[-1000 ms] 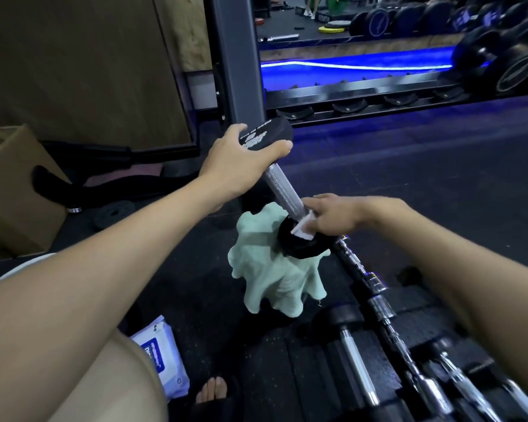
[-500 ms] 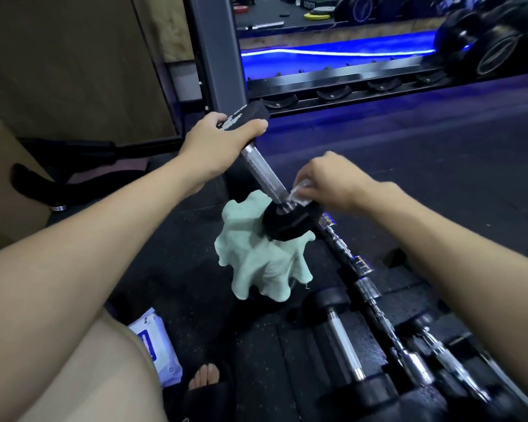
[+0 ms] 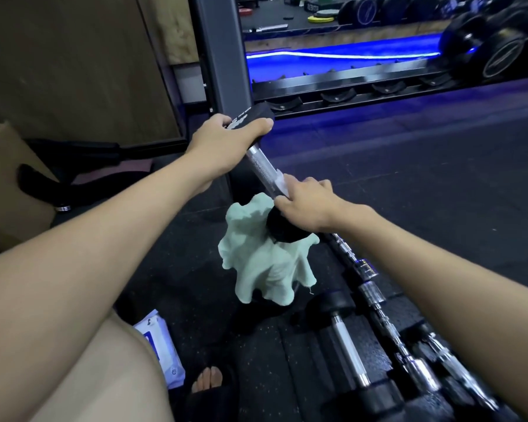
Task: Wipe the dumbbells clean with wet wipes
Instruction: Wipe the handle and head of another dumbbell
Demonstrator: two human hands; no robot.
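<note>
The left hand [image 3: 226, 141] clenches the upper head of a tilted dumbbell [image 3: 261, 166]; the right hand [image 3: 308, 202] pinches a white wet wipe [image 3: 281, 182] around its chrome handle. The lower head rests on a green cloth [image 3: 262, 266], with open floor [image 3: 409, 184] beyond and more dumbbells [image 3: 348, 345] close at right.

Open floor [image 3: 439, 178] is lying clear beyond the right hand [image 3: 311, 205]; dumbbells [image 3: 348, 351] are crowding the space below it, and a green cloth [image 3: 256, 263] is hanging just left.
</note>
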